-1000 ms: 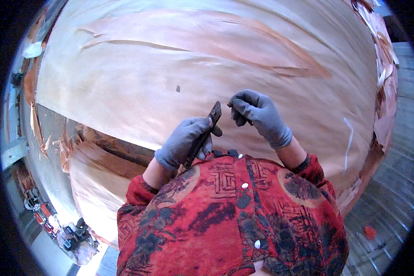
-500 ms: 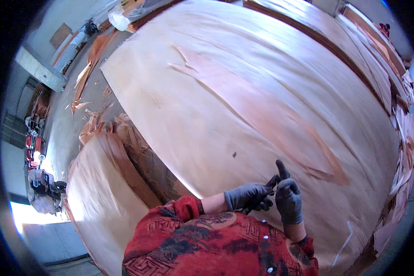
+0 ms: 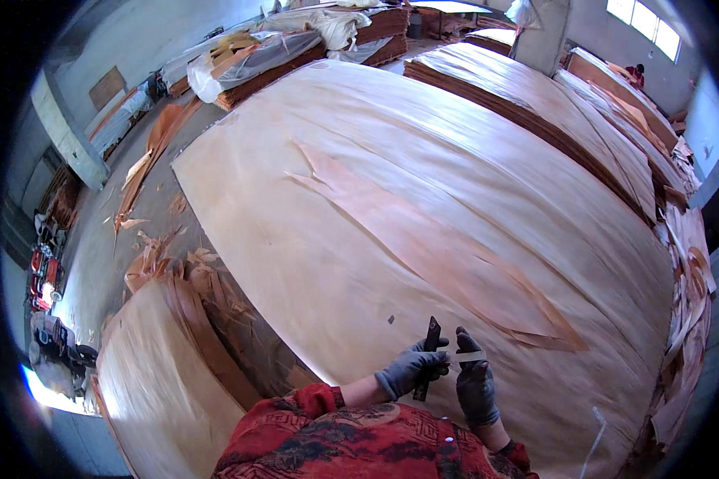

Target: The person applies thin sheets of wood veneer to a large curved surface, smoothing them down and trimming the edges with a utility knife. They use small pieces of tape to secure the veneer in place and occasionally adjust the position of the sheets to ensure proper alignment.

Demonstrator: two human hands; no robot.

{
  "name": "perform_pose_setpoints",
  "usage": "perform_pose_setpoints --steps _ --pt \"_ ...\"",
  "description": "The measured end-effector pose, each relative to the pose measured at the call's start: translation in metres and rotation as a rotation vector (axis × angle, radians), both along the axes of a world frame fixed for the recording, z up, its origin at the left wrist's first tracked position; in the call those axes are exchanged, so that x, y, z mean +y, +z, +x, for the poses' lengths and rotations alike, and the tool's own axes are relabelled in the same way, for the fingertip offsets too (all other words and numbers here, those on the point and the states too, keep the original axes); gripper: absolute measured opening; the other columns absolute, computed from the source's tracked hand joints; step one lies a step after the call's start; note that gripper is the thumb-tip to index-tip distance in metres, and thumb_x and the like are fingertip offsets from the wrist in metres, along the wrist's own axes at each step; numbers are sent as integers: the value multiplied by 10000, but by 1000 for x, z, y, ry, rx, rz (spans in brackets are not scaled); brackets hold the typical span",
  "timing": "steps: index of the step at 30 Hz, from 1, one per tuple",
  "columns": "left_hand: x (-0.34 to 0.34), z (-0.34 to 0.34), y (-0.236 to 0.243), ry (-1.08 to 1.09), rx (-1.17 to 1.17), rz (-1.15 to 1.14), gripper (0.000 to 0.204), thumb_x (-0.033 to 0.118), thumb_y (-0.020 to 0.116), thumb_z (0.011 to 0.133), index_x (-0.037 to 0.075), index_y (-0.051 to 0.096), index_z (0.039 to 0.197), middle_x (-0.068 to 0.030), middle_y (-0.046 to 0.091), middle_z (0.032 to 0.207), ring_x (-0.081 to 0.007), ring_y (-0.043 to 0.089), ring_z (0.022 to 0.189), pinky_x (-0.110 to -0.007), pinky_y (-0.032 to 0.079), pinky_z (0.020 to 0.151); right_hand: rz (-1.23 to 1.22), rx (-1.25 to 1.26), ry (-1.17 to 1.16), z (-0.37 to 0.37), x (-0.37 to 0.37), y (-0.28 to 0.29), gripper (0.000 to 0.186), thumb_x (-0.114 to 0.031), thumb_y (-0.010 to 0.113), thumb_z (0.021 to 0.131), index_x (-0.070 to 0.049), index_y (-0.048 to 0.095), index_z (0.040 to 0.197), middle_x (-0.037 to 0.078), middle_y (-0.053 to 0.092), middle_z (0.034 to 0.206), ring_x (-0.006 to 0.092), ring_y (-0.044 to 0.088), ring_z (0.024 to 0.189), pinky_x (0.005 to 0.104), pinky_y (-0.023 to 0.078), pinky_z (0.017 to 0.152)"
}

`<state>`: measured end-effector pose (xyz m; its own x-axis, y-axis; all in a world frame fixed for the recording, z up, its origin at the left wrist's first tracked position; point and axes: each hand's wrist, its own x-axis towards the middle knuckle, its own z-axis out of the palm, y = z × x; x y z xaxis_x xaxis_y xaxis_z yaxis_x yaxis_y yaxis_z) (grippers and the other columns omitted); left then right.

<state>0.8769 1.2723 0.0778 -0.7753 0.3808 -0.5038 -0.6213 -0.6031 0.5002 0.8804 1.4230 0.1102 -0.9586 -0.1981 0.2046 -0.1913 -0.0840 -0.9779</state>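
Veneer (image 3: 280, 231), pale and wide, lies in a broad rippled sheet before the person in the red patterned shirt (image 3: 351, 443). Above its near part, the left hand (image 3: 414, 372), in a dark grey glove, is curled round a narrow dark tool (image 3: 432, 334), which slants upward with one end clear above the fingers and the other below them. Just beside it, the right hand (image 3: 477, 391), gloved alike, points upward and pinches a thin pale strip (image 3: 469, 357) that runs crosswise toward the left hand; whether the strip touches that hand or the tool cannot be told. A small dark chip (image 3: 391, 319) rests on the veneer to the left of the tool, and a pinkish torn-edged piece (image 3: 423, 247) lies farther up the sheet. At lower left a second stack (image 3: 168, 375) stands near broken scraps (image 3: 224, 295) on the floor (image 3: 108, 239).
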Motion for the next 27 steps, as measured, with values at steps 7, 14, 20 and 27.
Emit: perform_pose_setpoints --steps 7,14,20,27 --pt "3 5 20 -47 204 -290 462 196 640 824 6 468 1209 -45 599 799 -119 582 675 -243 458 583 -16 -102 -133 10 6 1 483 -317 266 974 55 474 1202 157 494 1248 237 463 1150 331 312 988" --pt "-4 6 31 -274 328 -369 375 371 419 930 57 487 1123 -84 619 760 -149 586 625 -256 459 574 76 86 -293 -2 27 23 458 -220 203 986 91 478 1178 170 534 1195 216 500 1121 339 325 1008" --pt "-1 22 66 -424 351 -301 458 388 429 922 39 459 1217 -86 615 713 -141 591 596 -227 425 519 -226 -71 -314 5 36 45 443 -208 197 979 54 492 1180 168 522 1210 214 504 1114 326 356 986" --pt "0 23 77 -458 336 -307 515 424 452 902 15 459 1214 -83 587 654 -143 564 546 -232 410 504 -392 -117 -235 4 36 34 424 -189 257 939 69 493 1178 161 524 1216 222 494 1128 330 336 995"
